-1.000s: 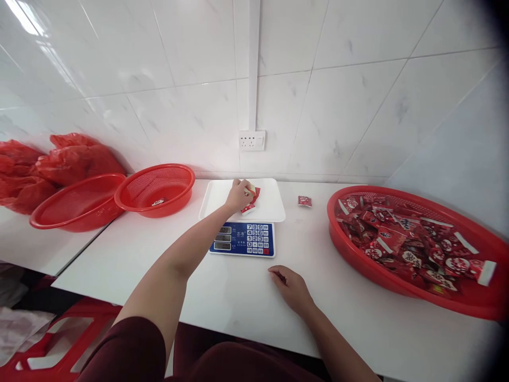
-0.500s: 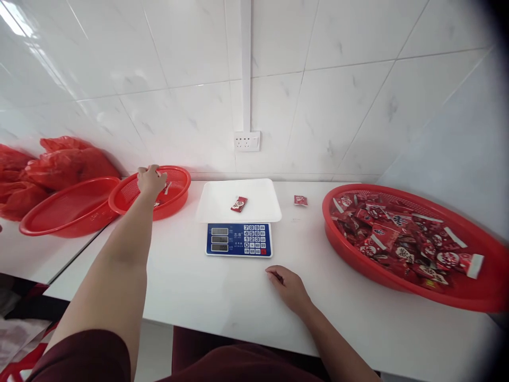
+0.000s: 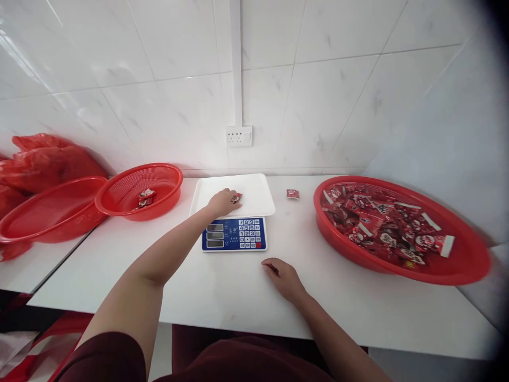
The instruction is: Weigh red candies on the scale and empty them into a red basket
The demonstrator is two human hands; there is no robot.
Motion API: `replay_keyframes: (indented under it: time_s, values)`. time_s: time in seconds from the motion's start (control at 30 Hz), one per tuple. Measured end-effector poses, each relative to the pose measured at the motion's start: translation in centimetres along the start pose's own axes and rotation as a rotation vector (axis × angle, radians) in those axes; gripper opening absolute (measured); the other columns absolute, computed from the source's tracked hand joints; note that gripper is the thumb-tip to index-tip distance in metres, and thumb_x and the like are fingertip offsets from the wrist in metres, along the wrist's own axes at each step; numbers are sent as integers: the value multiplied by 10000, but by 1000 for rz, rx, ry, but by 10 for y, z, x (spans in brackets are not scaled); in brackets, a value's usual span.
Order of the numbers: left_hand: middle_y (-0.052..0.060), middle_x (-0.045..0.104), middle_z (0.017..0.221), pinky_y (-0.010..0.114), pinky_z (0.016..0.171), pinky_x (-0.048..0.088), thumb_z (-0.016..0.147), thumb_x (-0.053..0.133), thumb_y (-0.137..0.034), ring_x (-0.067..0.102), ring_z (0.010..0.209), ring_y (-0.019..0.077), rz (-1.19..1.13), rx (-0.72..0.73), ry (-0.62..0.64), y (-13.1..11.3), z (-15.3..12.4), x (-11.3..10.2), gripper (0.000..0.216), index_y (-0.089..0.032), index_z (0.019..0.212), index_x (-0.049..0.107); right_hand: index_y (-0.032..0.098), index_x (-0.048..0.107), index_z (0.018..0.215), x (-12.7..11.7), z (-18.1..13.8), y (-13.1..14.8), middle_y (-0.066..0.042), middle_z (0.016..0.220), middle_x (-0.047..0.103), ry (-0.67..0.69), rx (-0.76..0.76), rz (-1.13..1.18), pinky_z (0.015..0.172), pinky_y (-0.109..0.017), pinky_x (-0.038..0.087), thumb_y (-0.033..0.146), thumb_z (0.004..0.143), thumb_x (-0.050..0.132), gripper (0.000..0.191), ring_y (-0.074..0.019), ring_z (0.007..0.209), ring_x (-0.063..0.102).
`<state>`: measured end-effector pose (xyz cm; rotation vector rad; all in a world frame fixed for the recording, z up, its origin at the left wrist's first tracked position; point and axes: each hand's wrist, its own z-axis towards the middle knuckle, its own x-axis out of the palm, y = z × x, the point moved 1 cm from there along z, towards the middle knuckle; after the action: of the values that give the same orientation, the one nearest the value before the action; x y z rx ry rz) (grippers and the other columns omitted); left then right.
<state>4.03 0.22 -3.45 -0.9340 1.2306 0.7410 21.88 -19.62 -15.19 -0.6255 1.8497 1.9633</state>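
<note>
My left hand point(image 3: 224, 203) reaches over the white pan point(image 3: 202, 190) of the weighing scale, its fingers closed around a small red packet point(image 3: 236, 198). Part of that packet is hidden by the fingers. The scale's blue keypad panel point(image 3: 234, 234) faces me, with its display digits too faint to read. My right hand point(image 3: 284, 279) rests on the table just in front of the scale, fingers curled in and nothing visible in them. Another small red packet point(image 3: 292, 194) lies on the table to the right of the pan.
To the right stands a large red basket point(image 3: 350, 260) heaped with red packets. A smaller red basket point(image 3: 169, 200) at the left has a few packets in it. Beyond it are another red basket point(image 3: 75, 225) and red plastic bags point(image 3: 55, 164). A wall socket point(image 3: 239, 136) sits behind the scale.
My left hand has moved right, from the smaller red basket to the packet on the scale pan, and closed on it. My right hand stays on the table. The view has shifted slightly.
</note>
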Motion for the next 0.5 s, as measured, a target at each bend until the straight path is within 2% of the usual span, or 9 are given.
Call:
replay_keyframes:
  time_s: [0.13,0.2,0.27,0.4,0.47,0.5]
  values:
    - [102,641,910,330,719,442,792,464,-292,600,837,262,93,-35,-33,-6,1,-7,203,-188,887,611,225,628,921,-16,-3,13,-29,894,658,5,-90,-80,702,-294,469,313,847,387,267,-162,755,593]
    - [127,651,878,364,715,443,801,433,-256,602,837,295,99,-50,-48,-2,-1,-16,213,-171,877,613,228,625,933,-37,-3,22,-32,881,650,-45,-149,-150,697,-282,464,309,860,374,273,-153,740,584]
    - [139,652,916,384,711,449,800,421,-252,600,851,313,114,-84,-74,10,-4,-30,238,-170,929,603,219,619,950,-67,-2,30,-42,881,643,-152,-182,-212,702,-271,462,309,866,377,273,-154,767,581]
    - [36,649,976,430,712,474,817,359,-318,592,900,310,228,-326,-201,64,-21,-70,327,-307,1102,520,194,621,963,-143,2,29,-67,939,638,-450,-143,-363,746,-301,464,296,842,424,252,-183,838,582]
    - [64,646,906,512,705,468,809,328,-381,585,902,343,214,-448,-210,102,-32,-86,329,-280,1035,544,187,620,994,-179,3,21,-78,1009,626,-551,-88,-463,843,-342,435,279,833,439,259,-210,953,562]
    - [94,644,869,564,694,454,777,366,-422,580,891,371,132,-474,-196,122,-38,-90,329,-263,993,556,180,611,1029,-193,2,16,-85,1054,615,-562,-39,-506,881,-357,417,278,831,442,278,-220,1006,544]
